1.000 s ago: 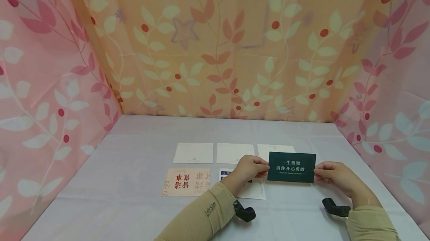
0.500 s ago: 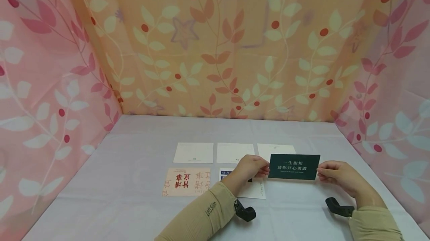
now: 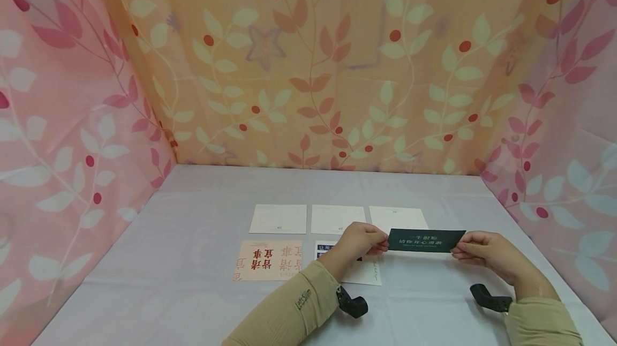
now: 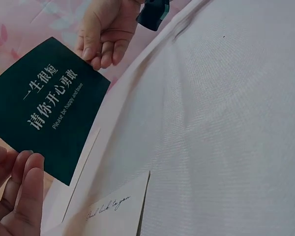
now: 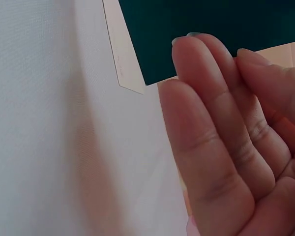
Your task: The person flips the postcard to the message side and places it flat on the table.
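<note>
A dark green card (image 3: pixel 425 241) with white Chinese lettering is held above the white table, its face tipped nearly flat in the head view. My left hand (image 3: pixel 362 239) pinches its left edge between thumb and fingers. At the opposite edge, my right hand (image 3: pixel 487 254) pinches it the same way. The left wrist view shows the whole green card (image 4: pixel 49 105), its small English line reading "Please be happy and brave". Under my left hand lies a white card (image 3: pixel 368 271) with blue print, partly covered by the hand and forearm.
Three white cards form a back row: a left one (image 3: pixel 278 219), a middle one (image 3: pixel 332 218) and a right one (image 3: pixel 397 216) partly behind the hands. A peach card (image 3: pixel 268 260) with red characters lies front left. Patterned cloth walls (image 3: pixel 308 67) border the white table (image 3: pixel 193 217) behind and at both sides.
The green card has tilted from facing the head camera toward lying flat, and shifted slightly right. My right hand has moved a little right; my left hand has barely moved.
</note>
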A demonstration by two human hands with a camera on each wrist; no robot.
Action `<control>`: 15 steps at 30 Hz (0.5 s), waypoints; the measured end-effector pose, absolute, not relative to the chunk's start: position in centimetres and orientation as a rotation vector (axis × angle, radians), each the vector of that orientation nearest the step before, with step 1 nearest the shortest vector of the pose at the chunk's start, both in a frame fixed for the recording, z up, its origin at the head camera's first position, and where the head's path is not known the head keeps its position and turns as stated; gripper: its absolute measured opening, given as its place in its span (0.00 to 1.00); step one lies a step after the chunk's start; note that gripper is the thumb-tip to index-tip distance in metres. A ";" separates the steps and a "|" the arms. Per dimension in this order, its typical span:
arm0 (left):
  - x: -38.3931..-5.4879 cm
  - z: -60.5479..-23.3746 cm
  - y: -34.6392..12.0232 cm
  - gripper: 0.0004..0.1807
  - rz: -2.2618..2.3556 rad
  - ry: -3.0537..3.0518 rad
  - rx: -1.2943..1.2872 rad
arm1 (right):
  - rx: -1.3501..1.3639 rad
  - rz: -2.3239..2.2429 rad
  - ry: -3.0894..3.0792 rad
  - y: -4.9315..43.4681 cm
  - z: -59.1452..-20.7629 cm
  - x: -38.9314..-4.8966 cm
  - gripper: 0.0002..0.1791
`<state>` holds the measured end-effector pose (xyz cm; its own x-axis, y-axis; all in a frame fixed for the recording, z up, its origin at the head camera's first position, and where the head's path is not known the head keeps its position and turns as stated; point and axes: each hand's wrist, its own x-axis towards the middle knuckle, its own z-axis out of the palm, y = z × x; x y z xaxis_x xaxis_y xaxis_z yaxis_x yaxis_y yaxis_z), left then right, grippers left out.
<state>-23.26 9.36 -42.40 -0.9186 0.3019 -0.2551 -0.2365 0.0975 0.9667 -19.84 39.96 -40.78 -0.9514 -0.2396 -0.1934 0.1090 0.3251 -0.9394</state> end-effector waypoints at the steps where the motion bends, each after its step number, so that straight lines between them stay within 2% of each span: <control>1: -23.3 -42.4 9.4 0.06 1.879 1.996 0.068 | -0.126 -1.667 2.290 40.0 -40.8 -19.8 0.11; 7: -23.3 -42.8 9.5 0.03 1.896 2.000 0.076 | -0.171 -1.680 2.265 40.1 -40.9 -19.8 0.15; 15: -23.5 -43.2 9.5 0.03 1.890 2.023 0.069 | -0.099 -1.590 2.347 39.7 -41.0 -19.9 0.18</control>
<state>-23.48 9.51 -43.21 -0.9304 0.2831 -0.2329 -0.2132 0.0989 0.9720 -19.87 39.65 -41.02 -0.9517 -0.2245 -0.2097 0.1115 0.3836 -0.9167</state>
